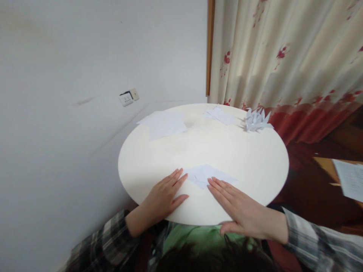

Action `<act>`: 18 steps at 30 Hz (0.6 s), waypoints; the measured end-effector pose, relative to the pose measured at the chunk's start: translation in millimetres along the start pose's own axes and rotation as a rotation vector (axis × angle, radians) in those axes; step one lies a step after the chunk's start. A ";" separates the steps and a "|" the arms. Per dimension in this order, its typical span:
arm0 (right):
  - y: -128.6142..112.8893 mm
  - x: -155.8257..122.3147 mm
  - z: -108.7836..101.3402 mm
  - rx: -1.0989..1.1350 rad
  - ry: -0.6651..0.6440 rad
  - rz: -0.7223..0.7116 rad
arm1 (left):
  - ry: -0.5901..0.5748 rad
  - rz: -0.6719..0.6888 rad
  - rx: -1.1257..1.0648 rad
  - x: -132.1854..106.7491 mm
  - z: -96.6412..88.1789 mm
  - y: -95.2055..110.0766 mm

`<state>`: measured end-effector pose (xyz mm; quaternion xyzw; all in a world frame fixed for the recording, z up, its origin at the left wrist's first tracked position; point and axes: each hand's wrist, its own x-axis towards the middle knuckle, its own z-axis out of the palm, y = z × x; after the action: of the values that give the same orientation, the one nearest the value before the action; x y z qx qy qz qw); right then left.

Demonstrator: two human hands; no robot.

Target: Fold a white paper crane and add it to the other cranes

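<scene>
A folded sheet of white paper (204, 173) lies flat near the front of the round white table (198, 151), with a small flap or crease at its middle. My left hand (167, 192) rests at the paper's left end, fingers stretched out and thumb apart. On the right side, my right hand (232, 202) lies with its straight fingertips on the paper's front right part and its thumb held away. Neither hand grips anything. Part of the paper's right side is hidden under the right fingers.
Loose white sheets (167, 124) lie at the table's back left, and smaller paper pieces (219, 115) at the back. Spiky folded paper pieces (256, 120) stand in a cluster at the back right. A wall with a socket (126, 99) borders the left; a flowered curtain (283, 49) hangs behind.
</scene>
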<state>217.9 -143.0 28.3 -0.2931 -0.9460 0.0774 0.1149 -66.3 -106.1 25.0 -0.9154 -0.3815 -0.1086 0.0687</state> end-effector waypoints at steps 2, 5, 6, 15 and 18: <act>0.6 -10.0 -3.4 -0.014 0.003 0.015 | 0.002 -0.006 0.003 0.1 -0.2 0.3; 1.5 -25.2 -7.8 -0.055 0.027 0.054 | 0.001 -0.003 0.015 0.5 -0.5 1.1; 2.0 -29.3 -8.9 -0.068 0.037 0.067 | -0.001 -0.001 0.020 0.6 -0.7 1.5; 10.4 -36.6 -8.8 -0.060 0.137 0.205 | 0.052 -0.018 0.048 7.9 -5.1 1.1; 9.6 -31.2 -10.0 -0.074 0.130 0.189 | 0.128 -0.021 0.076 24.1 -3.8 5.2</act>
<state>250.7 -152.2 30.4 -0.3896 -0.9068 0.0339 0.1572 -46.7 -94.1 34.5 -0.8993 -0.3895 -0.1533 0.1267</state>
